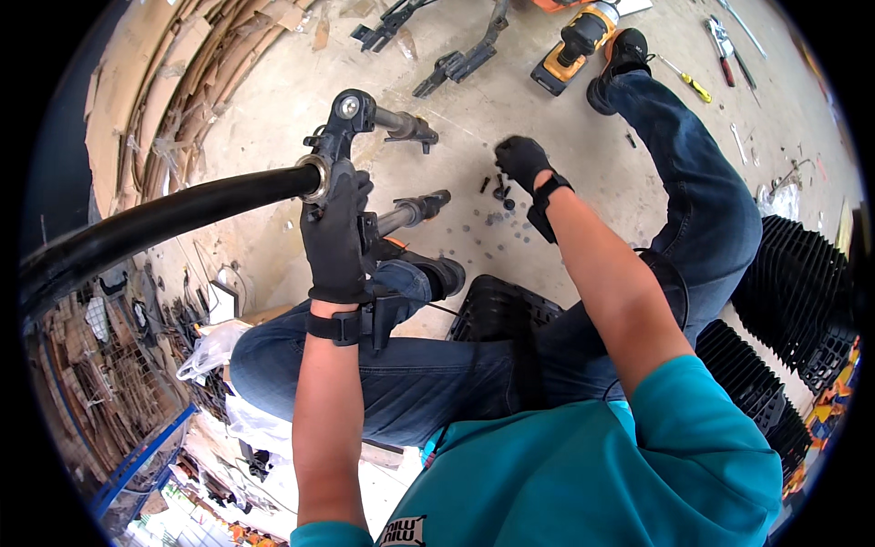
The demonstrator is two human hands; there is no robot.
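My left hand [335, 242] is gloved in black and wrapped round the black crown of a two-legged fork [344, 141]. The fork's two grey metal legs, one of them the nearer leg [396, 219], point to the right. A thick black tube [182, 202] runs from a shiny ring at the crown out to the left edge. My right hand [524, 162], also gloved, is closed in a fist above the floor, apart from the fork; anything inside it is hidden. Several dark bolts [503, 193] lie on the concrete just below that fist.
A yellow and black cordless power tool [576, 46] stands near my right shoe. A yellow-handled screwdriver [685, 80] and red-handled pliers [722, 53] lie farther right. Dark metal brackets [465, 55] lie ahead. Flattened cardboard [173, 82] is stacked at left, black ribbed crates [793, 292] at right.
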